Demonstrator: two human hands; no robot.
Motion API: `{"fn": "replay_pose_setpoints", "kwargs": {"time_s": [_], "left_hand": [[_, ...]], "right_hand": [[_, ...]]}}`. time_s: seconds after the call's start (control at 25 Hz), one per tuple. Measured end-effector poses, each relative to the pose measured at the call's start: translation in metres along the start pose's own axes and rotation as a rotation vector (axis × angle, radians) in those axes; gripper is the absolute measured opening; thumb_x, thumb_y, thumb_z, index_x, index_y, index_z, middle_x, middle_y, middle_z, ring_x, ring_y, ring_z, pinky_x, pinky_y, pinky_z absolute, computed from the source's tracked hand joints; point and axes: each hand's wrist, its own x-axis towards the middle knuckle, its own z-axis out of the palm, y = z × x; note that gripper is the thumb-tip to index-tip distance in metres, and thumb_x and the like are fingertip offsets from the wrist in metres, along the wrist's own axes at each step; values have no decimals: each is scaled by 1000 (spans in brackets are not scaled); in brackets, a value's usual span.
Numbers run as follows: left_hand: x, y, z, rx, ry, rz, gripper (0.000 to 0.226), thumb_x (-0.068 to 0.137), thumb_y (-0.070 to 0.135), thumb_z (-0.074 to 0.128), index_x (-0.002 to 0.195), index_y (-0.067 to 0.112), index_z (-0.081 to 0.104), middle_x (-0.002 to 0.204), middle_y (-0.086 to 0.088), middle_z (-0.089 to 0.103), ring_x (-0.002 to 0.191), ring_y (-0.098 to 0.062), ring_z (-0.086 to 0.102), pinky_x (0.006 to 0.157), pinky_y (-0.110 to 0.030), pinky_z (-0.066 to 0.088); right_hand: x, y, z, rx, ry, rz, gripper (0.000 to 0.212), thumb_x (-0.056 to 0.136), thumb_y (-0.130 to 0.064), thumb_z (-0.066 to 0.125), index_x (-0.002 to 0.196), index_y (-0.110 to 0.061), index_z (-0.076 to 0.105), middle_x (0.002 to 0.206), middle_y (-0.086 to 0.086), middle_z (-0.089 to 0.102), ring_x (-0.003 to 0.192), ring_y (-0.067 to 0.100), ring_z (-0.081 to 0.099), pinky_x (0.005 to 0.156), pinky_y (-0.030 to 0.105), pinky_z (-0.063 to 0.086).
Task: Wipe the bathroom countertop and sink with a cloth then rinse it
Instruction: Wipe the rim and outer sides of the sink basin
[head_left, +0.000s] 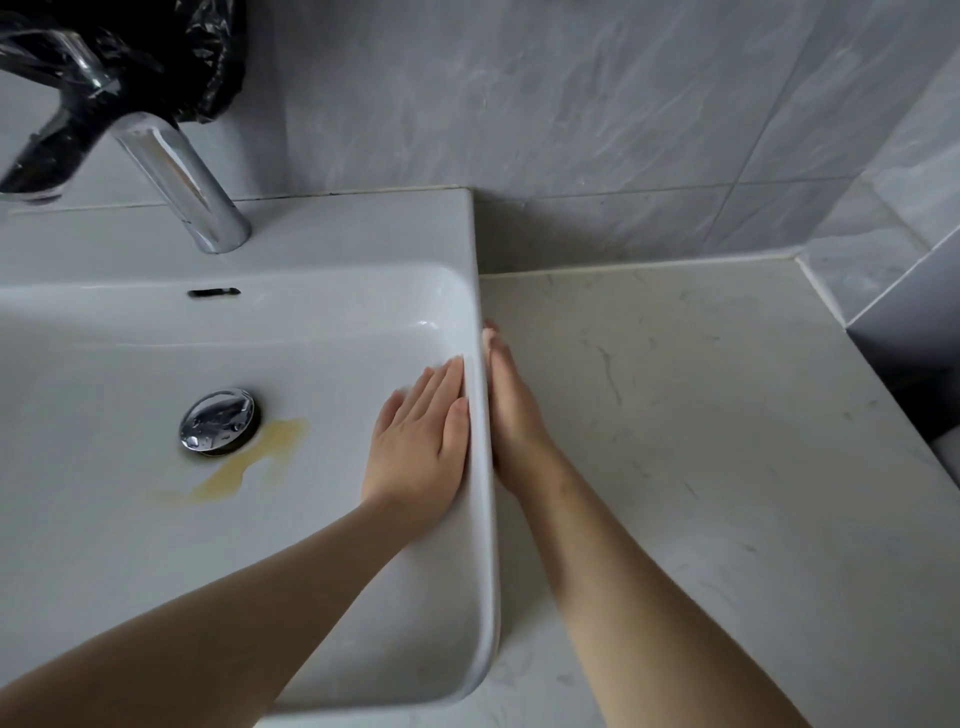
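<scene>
A white ceramic sink (483, 519) fills the left half of the view, with a chrome drain plug (217, 421) and a yellow stain (244, 462) beside it in the basin. My left hand (421, 441) lies flat against the inside of the sink's right wall, fingers together and empty. My right hand (511, 415) rests flat against the outside of that same wall, on the pale marble countertop (701, 441). No cloth is in view.
A chrome faucet (182, 182) rises at the sink's back, with a black plastic bag (208, 57) behind it. An overflow slot (214, 292) sits in the basin's rear wall. Grey tiled walls (623, 114) close in the back and right; the countertop's right edge (904, 431) drops off.
</scene>
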Motion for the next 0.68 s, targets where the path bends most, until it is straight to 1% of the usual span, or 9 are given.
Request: {"fn": "replay_pose_setpoints", "kwargs": {"time_s": [0.08, 0.16, 0.24, 0.28, 0.36, 0.4, 0.48, 0.56, 0.68], "left_hand": [[0, 1, -1, 4, 5, 4, 62, 87, 38, 3, 147, 31, 15, 153, 17, 15, 140, 4, 4, 112, -19, -3], [-1, 1, -1, 8, 16, 8, 61, 87, 38, 3, 147, 32, 14, 153, 18, 15, 140, 5, 3, 112, -18, -4], [0, 0, 0, -1, 13, 2, 62, 87, 39, 3, 147, 32, 14, 153, 18, 15, 139, 5, 3, 111, -17, -4], [-1, -1, 0, -2, 11, 1, 63, 86, 41, 1, 147, 31, 14, 153, 17, 15, 139, 5, 3, 111, -17, -4], [-1, -1, 0, 5, 23, 18, 70, 82, 46, -3, 147, 30, 15, 153, 17, 15, 138, 7, 3, 112, -18, -3], [0, 0, 1, 7, 28, 23, 72, 80, 47, -4, 147, 30, 15, 153, 16, 16, 137, 7, 3, 111, -18, -2], [0, 0, 0, 3, 23, 6, 66, 84, 43, 0, 147, 30, 16, 153, 17, 17, 138, 6, 4, 111, -18, -2], [0, 1, -1, 6, 19, 5, 62, 87, 39, 3, 147, 31, 16, 153, 17, 17, 139, 4, 4, 111, -18, -3], [0, 2, -2, -3, 24, 2, 62, 87, 38, 4, 147, 31, 16, 153, 17, 17, 140, 3, 5, 111, -18, -3]], "right_hand": [[-4, 7, -1, 50, -70, 43, 48, 103, -38, 23, 107, -14, 64, 97, -5, 72, 102, 10, 65, 85, 18, 51], [-33, 24, 1, 132, -109, -5, 45, 105, -32, 20, 120, -18, 60, 117, -5, 67, 119, 12, 56, 101, 26, 44], [-66, 39, 5, 198, -117, -67, 42, 104, -36, 25, 134, -20, 50, 135, -1, 56, 130, 15, 46, 111, 38, 33], [-69, 38, 8, 196, -102, -82, 40, 102, -37, 30, 134, -22, 48, 135, -5, 55, 129, 11, 46, 110, 36, 34], [-50, 21, 9, 120, -28, -115, 29, 103, -26, 35, 129, -26, 47, 125, -20, 57, 117, -4, 52, 98, 16, 42], [-34, 15, 7, 75, -47, -104, 29, 103, -23, 35, 129, -27, 45, 125, -19, 56, 114, -4, 53, 93, 12, 43], [-14, 5, -1, 0, -101, -86, 35, 104, -31, 30, 124, -19, 56, 120, -5, 63, 113, 7, 59, 93, 17, 46], [-20, 13, 3, 33, -59, 2, 45, 105, -31, 21, 112, -18, 64, 110, -5, 69, 112, 10, 61, 94, 21, 46], [-72, 31, 8, 238, -54, 12, 42, 105, -33, 23, 135, -20, 49, 135, 0, 56, 130, 16, 46, 111, 38, 34]]}}
